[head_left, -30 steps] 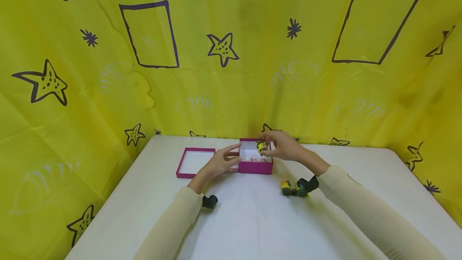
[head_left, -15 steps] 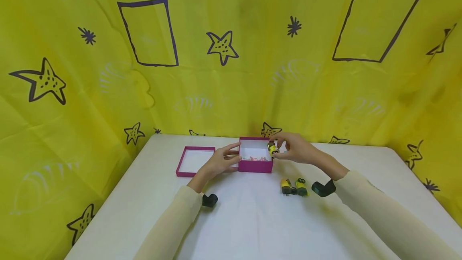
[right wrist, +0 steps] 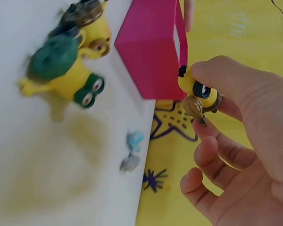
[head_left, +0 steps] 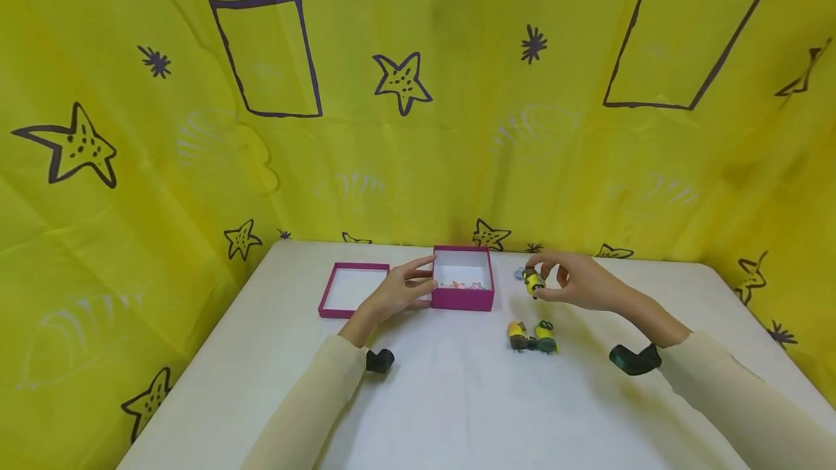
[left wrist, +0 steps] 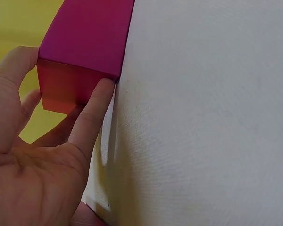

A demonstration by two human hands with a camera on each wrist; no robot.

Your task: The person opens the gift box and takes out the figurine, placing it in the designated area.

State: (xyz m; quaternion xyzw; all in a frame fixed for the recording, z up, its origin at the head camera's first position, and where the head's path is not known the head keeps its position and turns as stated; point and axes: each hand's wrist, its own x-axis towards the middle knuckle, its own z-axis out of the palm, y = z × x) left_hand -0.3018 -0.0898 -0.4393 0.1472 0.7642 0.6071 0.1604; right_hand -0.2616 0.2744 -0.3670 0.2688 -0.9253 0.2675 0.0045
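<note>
My left hand [head_left: 397,291] touches the left wall of a magenta open-topped box [head_left: 463,300] with spread, nearly straight fingers. The left wrist view shows fingertips [left wrist: 104,86] against the box's end. Small pink and pale pieces [head_left: 461,286] lie inside the box. Thumb and fingers of my right hand [head_left: 583,283] pinch a small yellow minion figurine [head_left: 533,282] with dark goggles, held to the right of the box. Two other minion figurines stand on the table nearer the front: one with green goggles [right wrist: 68,87], one with brown parts [right wrist: 101,30].
The shallow magenta lid [head_left: 354,289] lies inside-up left of the box. Behind the held figurine are a small light-blue piece [right wrist: 135,140] and a grey piece [right wrist: 130,163] on the white table [head_left: 451,397]. A yellow patterned curtain [head_left: 418,151] hangs at the back and sides.
My right hand has carried the minion figurine from over the box, past its right wall, out to the right. My left hand has stayed at the box's left side.
</note>
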